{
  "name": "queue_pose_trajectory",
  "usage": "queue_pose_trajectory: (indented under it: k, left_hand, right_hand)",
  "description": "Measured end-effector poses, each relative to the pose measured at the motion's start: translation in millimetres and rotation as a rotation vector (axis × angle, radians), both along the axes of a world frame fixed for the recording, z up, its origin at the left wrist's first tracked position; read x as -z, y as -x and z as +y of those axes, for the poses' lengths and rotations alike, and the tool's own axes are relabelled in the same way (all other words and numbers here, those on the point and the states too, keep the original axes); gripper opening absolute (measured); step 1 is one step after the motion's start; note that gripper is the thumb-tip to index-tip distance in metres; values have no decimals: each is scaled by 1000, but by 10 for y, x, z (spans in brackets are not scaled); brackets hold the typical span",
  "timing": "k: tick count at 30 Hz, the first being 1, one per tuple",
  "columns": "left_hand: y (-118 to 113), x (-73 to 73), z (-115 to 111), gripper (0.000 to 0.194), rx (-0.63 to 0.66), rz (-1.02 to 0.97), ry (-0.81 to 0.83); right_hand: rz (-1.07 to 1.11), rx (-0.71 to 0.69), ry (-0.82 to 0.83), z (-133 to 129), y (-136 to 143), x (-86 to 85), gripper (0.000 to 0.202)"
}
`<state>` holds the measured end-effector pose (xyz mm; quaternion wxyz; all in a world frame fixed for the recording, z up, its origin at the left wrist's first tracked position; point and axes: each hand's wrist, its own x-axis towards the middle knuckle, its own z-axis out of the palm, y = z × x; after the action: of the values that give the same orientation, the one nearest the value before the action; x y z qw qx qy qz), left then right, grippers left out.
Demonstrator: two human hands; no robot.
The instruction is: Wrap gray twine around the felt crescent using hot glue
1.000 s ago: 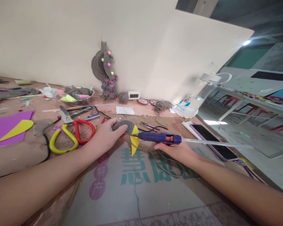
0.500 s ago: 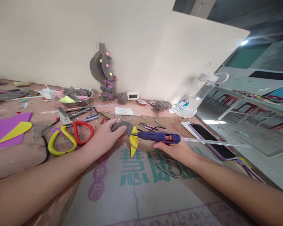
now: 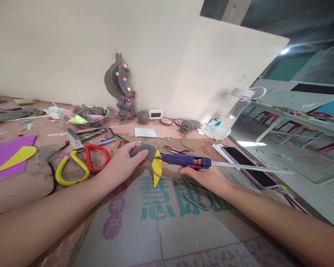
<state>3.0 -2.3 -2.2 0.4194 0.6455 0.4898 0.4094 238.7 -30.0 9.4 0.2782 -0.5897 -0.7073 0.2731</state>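
Note:
My left hand (image 3: 127, 160) pinches a curved yellow crescent (image 3: 157, 171), partly wrapped in grey yarn; its pointed yellow end hangs bare. In my right hand (image 3: 202, 177) is a blue hot glue gun (image 3: 183, 160), its nozzle at the edge where the yarn wrapping meets the bare yellow. A long clear glue stick (image 3: 250, 167) sticks out of the gun's back. From the crescent a loose strand of grey yarn (image 3: 196, 203) loops under the gun over the printed board (image 3: 133, 237).
Red-and-yellow-handled scissors (image 3: 75, 167) lie left, beside purple sheets (image 3: 9, 152). Behind are a bowl of scraps (image 3: 85, 122), a yarn ball (image 3: 143, 117), a small clock (image 3: 156, 114) and a yarn coil (image 3: 189, 126). A water bottle (image 3: 224, 115) and a phone (image 3: 249, 167) stand and lie right.
The view has shifted slightly. Both hands keep their hold, and the glue gun's nozzle stays at the edge of the yarn wrapping.

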Motion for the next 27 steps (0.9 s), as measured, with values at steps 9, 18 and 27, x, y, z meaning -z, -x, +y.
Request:
queue_pose_trajectory:
  k: [9,18,27]
  left_hand:
    - [-9,-22,-16,18,29,-59,26]
    - [-9,-9,-3,17,29,-66,35]
    - [-10,-7,-12,19,48,-69,37]
  right_hand:
    - [3,10,-18,17,-45,43,27]
    - [17,24,-19,17,-41,36,24]
    - [68,15,10,13,-37,15,20]
